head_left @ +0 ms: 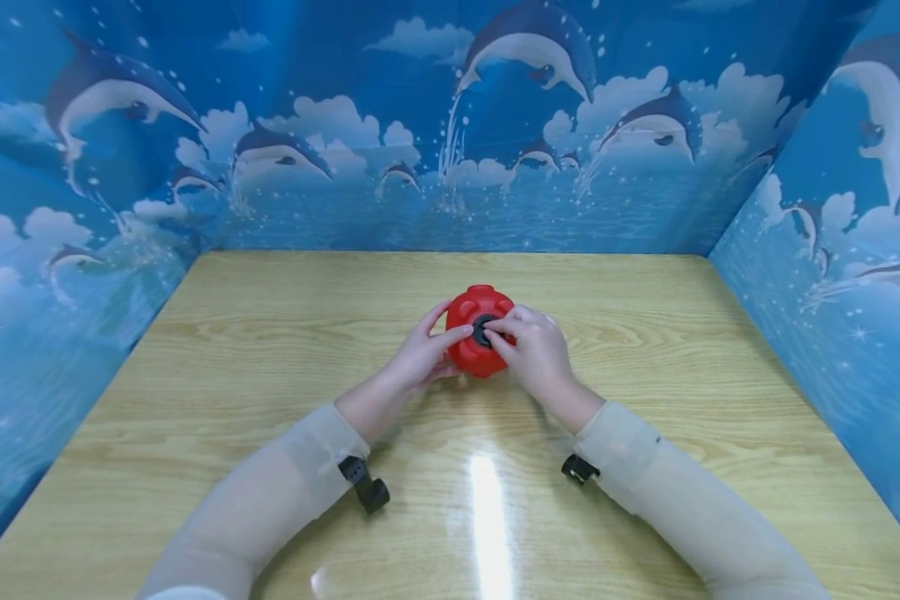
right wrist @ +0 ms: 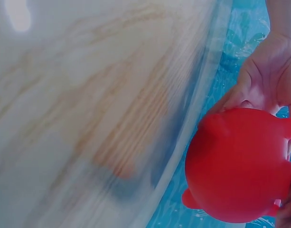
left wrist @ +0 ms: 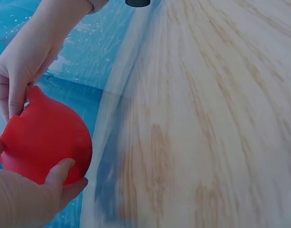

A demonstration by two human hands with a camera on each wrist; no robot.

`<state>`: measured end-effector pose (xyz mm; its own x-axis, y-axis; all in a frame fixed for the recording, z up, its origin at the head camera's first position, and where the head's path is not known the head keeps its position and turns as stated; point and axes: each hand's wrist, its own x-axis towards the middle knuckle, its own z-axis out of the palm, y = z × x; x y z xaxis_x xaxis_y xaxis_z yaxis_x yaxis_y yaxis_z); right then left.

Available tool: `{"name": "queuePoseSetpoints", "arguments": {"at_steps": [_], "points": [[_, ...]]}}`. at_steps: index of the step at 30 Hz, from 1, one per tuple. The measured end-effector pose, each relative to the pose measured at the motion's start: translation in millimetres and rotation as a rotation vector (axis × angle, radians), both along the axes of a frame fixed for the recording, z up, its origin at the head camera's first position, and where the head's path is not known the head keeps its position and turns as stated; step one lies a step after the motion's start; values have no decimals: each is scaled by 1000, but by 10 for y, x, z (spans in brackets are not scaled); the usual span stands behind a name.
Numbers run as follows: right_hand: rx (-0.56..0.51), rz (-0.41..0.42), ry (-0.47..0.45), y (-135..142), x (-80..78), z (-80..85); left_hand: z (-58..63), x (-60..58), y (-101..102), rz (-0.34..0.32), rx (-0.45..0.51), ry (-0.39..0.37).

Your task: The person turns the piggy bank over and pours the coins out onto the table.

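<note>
A round red piggy bank (head_left: pixel 482 362) with short stubby bumps is held above the table, its underside with a black plug (head_left: pixel 480 340) turned toward the head camera. My left hand (head_left: pixel 418 354) grips the body from the left side, thumb near the plug. From the right, my right hand (head_left: pixel 538 346) pinches the plug between thumb and fingertips. The left wrist view shows the smooth red piggy bank (left wrist: pixel 52 137) from the side, hiding the plug. In the right wrist view, the piggy bank (right wrist: pixel 238 164) covers part of the left hand (right wrist: pixel 268 71).
Beneath the hands lies a light wood-grain table (head_left: pixel 307 333) with a bright glare streak near the front. Blue dolphin-print sheeting (head_left: pixel 345 200) stands along its back and sides. A black strap mount (head_left: pixel 363 485) sits on the left forearm, another black clip (head_left: pixel 580 469) on the right.
</note>
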<state>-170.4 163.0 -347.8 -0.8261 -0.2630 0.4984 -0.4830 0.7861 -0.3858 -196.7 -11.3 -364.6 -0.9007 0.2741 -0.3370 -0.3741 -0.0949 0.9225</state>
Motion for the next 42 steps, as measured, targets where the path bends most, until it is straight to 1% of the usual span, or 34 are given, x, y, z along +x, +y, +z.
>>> {"name": "queuePoseSetpoints", "arguments": {"at_steps": [6,10,16,17,21,23,24,27,35,42], "points": [[80,21,17,-3,-17,11,-17,0,-14,-13,-5,4],[89,47,32,5,-31,17,-20,3,-19,-22,9,17],[108,73,38,19,-45,42,-6,3,-23,-21,15,12],[113,78,37,22,-46,47,26,13,-26,-25,17,2],[134,98,35,33,-49,72,27,8,-29,-28,17,3],[145,101,32,36,-51,81,28,11,-30,-26,22,7],[151,101,31,38,-51,87,0,1,-28,-23,23,18],[165,95,24,41,-51,95,10,14,-29,-23,32,27],[199,127,24,54,-50,117,-1,-14,-16,-31,12,-4],[243,157,31,72,-54,137,-1,-15,-8,-38,2,-8]]}}
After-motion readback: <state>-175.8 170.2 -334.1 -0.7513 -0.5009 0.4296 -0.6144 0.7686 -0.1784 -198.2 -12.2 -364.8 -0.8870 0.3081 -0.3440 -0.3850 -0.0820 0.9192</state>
